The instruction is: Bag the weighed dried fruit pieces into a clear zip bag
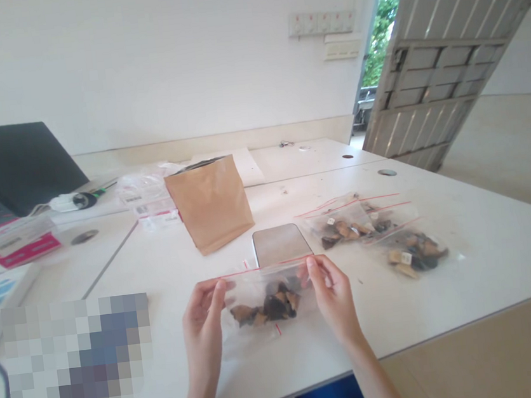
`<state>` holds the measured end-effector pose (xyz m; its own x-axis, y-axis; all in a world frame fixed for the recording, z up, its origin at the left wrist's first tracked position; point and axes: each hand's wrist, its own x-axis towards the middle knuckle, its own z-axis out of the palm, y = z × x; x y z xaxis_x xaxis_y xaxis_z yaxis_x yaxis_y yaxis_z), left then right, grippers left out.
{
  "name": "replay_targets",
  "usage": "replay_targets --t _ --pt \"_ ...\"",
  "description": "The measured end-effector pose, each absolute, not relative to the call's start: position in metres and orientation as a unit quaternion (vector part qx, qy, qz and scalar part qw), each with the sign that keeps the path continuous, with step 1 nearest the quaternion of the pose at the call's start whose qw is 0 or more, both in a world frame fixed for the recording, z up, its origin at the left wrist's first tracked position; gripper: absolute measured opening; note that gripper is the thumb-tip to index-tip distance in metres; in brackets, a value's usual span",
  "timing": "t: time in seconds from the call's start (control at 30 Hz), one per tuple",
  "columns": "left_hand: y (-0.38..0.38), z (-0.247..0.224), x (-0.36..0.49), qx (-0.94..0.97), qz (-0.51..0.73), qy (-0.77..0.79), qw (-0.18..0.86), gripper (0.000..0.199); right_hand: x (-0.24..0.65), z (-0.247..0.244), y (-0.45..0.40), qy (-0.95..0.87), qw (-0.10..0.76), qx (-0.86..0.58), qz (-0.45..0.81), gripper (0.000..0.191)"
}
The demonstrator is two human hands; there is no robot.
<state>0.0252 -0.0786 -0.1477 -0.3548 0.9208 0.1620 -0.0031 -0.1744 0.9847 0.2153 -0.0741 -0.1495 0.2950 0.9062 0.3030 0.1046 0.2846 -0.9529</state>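
A clear zip bag [252,295] with a red seal line hangs between my two hands, low over the white table. Inside it lie several dark and tan dried pieces [275,303], whose exact kind I cannot make out. My left hand [204,308] pinches the bag's upper left corner between thumb and fingers. At the upper right corner, my right hand [333,287] pinches it the same way. Just beyond the bag is a flat scale-like device [283,243] with a grey top, its near edge partly covered by the bag.
Several filled zip bags [345,225] lie in a pile on the right. A brown paper bag [213,205] stands behind the device. Pink-and-white boxes [16,243] and a black monitor [17,166] are on the left. The table's front edge [433,328] runs close to me.
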Motion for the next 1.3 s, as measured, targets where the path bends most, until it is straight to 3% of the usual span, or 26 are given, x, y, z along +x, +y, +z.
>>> replay_targets --t 0.17,0.5,1.1,1.3 --pt "-0.081 -0.148 0.031 0.441 0.617 0.516 0.398 0.04 0.216 -0.15 -0.073 -0.494 0.624 -0.501 0.34 0.037" --pt "-0.081 -0.152 0.031 0.472 0.606 0.542 0.342 0.042 0.215 -0.159 -0.076 -0.527 0.577 -0.474 0.405 0.035" --pt "-0.082 -0.161 0.027 0.453 0.604 0.576 0.313 0.039 0.219 -0.156 -0.076 -0.564 0.58 -0.505 0.301 0.023" --pt "-0.082 -0.158 0.03 0.476 0.592 0.549 0.349 0.042 0.216 -0.16 -0.075 -0.513 0.587 -0.499 0.378 0.029"
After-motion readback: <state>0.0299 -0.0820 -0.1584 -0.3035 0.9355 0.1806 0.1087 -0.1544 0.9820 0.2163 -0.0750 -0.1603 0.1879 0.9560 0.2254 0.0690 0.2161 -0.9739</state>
